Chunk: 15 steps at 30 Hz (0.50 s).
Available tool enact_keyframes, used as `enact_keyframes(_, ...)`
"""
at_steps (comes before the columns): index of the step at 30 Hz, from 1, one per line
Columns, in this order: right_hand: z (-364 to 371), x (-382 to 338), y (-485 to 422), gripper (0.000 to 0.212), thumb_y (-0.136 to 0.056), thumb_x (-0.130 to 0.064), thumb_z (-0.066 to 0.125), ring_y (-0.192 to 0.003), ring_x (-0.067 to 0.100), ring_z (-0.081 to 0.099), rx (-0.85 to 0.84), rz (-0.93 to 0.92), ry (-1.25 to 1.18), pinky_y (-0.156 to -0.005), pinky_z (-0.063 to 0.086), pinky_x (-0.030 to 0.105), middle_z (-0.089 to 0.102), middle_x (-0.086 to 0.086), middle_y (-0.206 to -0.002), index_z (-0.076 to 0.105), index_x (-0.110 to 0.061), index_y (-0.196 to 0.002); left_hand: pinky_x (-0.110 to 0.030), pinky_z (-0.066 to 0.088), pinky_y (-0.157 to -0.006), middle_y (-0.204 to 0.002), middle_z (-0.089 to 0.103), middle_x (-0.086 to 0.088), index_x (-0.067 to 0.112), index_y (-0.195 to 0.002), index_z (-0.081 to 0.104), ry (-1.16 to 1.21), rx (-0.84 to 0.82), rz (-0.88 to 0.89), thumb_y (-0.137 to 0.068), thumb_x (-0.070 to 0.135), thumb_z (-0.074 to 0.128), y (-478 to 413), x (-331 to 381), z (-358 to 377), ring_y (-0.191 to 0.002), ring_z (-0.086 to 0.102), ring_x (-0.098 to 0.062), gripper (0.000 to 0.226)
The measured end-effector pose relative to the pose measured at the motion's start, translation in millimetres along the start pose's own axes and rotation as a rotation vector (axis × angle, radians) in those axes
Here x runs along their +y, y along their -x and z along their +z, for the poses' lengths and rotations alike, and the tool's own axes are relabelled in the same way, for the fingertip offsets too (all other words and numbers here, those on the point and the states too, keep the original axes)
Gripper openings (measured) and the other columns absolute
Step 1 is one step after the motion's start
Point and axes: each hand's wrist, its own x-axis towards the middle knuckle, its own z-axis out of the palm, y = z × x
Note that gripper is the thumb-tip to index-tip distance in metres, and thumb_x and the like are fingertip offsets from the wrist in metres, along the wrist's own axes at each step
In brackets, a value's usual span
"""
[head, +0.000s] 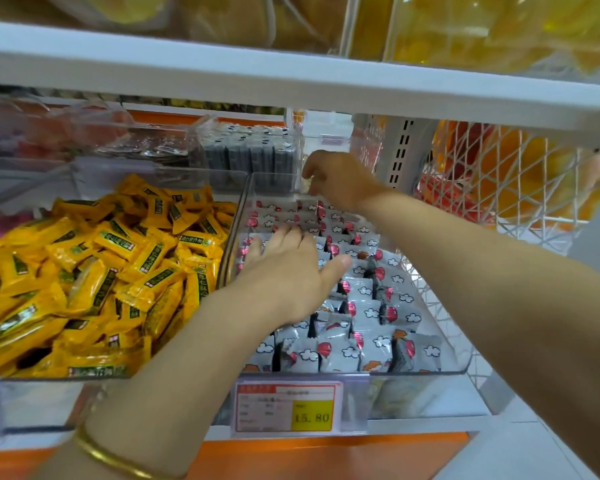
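Head camera is looking down into a shop shelf (413,427), where a person is tidying grey packets (371,327) printed with clouds and red balloons; these are standing on edge in rows inside a clear bin (413,374) that is sitting at the shelf's front edge, toward its right end; standing them upright is probably packing more in and showing their printed faces to shoppers.

The left hand (288,271) is lying flat on the rows in the bin's left half, fingers straight and spread, its grip fully open and closed on nothing; it seems to be pressing the packets down and bracing them so that they are not toppling while the other hand is working.

The right hand (340,180) is reaching to the bin's back end, toward the rear of the shelf, knuckles up and fingers curling down onto the last row; whether its grip is pinching a packet or only nudging one I cannot tell, since the fingertips are hiding behind the hand.

Just beside the bin on the left, yellow packets (101,271) are lying loose in a heap, a contrast suggesting the grey ones are being lined up on purpose; dark packets (253,157) are standing in a smaller clear box behind; a price tag (288,408) is hanging at the front edge below the grey packets, matching goods to price; a white wire basket (520,188) is closing off the right end; a gold bangle (118,459) is circling the left wrist.
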Motion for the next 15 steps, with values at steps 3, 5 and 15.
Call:
enact_keyframes(3, 6.8, 2.1, -8.0, 0.021, -0.091, -0.013, 0.053, -0.113, 0.029, 0.051, 0.037, -0.042, 0.223, -0.096, 0.044, 0.04, 0.062, 0.01, -0.116, 0.066, -0.014, -0.107, -0.043, -0.004, -0.114, -0.157, 0.004, -0.003, 0.014, -0.148, 0.009, 0.02, 0.008, 0.004, -0.091, 0.061, 0.012, 0.3, -0.5, -0.2, -0.143, -0.004, -0.018, 0.075)
enact_keyframes(5, 17.5, -0.3, -11.0, 0.021, -0.09, -0.022, 0.057, -0.117, 0.029, 0.045, 0.02, -0.072, 0.476, -0.093, 0.04, 0.04, 0.061, 0.009, -0.116, 0.066, -0.015, -0.108, -0.043, -0.004, -0.114, -0.157, 0.004, -0.003, 0.014, -0.148, 0.009, 0.03, 0.009, 0.002, -0.092, 0.061, 0.012, 0.0, -0.6, -0.1, -0.143, -0.005, -0.018, 0.074)
enact_keyframes(15, -10.3, -8.8, -3.6, 0.011, -0.09, -0.009, 0.056, -0.087, 0.021, 0.055, 0.157, 0.106, 0.008, -0.072, 0.039, 0.027, 0.059, 0.01, -0.098, 0.055, -0.01, -0.079, -0.045, -0.001, -0.114, -0.155, 0.014, -0.004, 0.013, -0.146, 0.019, 0.048, 0.076, 0.021, -0.093, 0.059, 0.016, 2.9, -0.1, -0.8, -0.143, 0.002, -0.02, 0.07)
